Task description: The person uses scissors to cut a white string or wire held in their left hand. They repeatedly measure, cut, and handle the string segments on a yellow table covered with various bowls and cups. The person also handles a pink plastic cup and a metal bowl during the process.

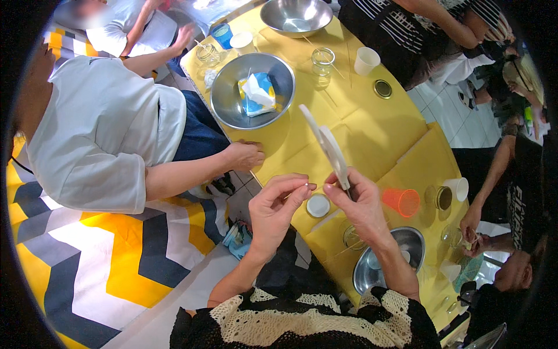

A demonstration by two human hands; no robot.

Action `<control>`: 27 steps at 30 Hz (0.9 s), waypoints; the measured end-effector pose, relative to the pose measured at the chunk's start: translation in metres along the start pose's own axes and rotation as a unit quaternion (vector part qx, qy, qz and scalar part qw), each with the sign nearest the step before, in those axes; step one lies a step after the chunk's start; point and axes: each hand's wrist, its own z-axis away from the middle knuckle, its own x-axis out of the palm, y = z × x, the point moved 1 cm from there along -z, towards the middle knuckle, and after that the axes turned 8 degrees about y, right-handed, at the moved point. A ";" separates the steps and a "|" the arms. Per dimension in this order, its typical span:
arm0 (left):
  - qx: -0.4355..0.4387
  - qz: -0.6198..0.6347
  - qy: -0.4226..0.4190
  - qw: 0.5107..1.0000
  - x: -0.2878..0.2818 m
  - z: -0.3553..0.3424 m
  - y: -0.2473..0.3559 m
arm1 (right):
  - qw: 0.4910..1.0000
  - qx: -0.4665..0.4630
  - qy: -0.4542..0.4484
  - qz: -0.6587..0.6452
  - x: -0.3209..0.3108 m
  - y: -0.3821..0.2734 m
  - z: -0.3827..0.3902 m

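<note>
My left hand is raised over the table edge, its thumb and forefinger pinched on a small white bit. Close beside it, my right hand is closed round a long, pale white object with a dark part near the palm. That object is seen nearly edge-on, so its kind is unclear. The fingertips of both hands almost meet. Just below them, a small round white-topped container sits on the table. A glass jar stands partly behind my right wrist.
The yellow-covered table bears a steel bowl with a tissue pack, another bowl, and a third by my right forearm. An orange cup lies right. People stand around; a neighbour's hand rests at the left edge.
</note>
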 end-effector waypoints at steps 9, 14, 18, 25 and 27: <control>0.258 -0.292 -0.038 0.920 0.009 0.012 0.014 | 0.999 -0.031 -0.033 0.014 0.002 0.003 0.009; 0.263 -0.296 -0.054 0.917 0.013 0.014 0.018 | 0.998 -0.040 -0.047 0.007 -0.004 0.007 0.010; 0.149 -0.205 -0.054 0.966 0.013 0.016 0.015 | 0.999 -0.008 -0.039 -0.008 -0.004 -0.001 0.015; -0.036 -0.029 -0.068 0.997 0.006 0.015 0.011 | 0.998 -0.043 -0.028 0.026 -0.002 -0.004 0.018; -0.150 0.019 -0.099 0.983 0.001 0.010 0.014 | 0.998 -0.059 -0.036 0.012 0.000 -0.009 0.020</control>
